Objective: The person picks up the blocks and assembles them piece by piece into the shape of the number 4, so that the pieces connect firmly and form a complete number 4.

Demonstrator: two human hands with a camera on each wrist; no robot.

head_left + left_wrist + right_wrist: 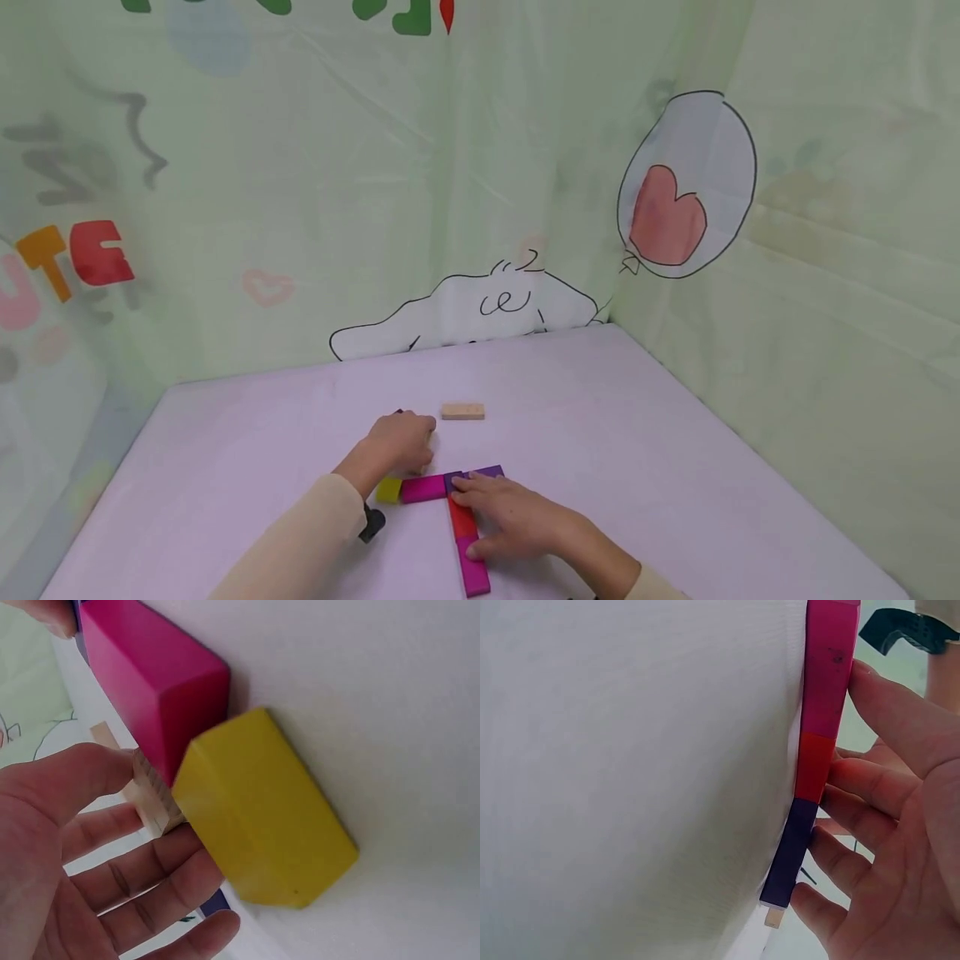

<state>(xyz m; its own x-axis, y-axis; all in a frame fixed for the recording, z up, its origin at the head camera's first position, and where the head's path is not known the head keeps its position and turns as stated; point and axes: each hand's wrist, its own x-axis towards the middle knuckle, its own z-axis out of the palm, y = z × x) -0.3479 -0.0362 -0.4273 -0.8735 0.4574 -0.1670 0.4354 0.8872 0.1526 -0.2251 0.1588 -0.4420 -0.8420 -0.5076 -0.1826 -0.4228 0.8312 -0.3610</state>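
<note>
My left hand (402, 439) pinches a plain wooden block (154, 799) between thumb and fingers, just beyond the yellow block (388, 490). In the left wrist view its other fingers spread loosely. The yellow block lies by the end of a magenta block (423, 489), which meets a dark purple block (452, 481). From there a red block (462, 518) and another magenta block (473, 568) run toward me, and a purple block (491, 472) extends right. My right hand (517, 517) rests along this line, its fairly straight fingertips touching the blocks' sides in the right wrist view.
Another plain wooden block (462, 412) lies farther back on the pale table (600, 417). Behind my left hand a dark block (400, 412) is mostly hidden. Printed cloth walls (375, 167) stand around the table's back and sides.
</note>
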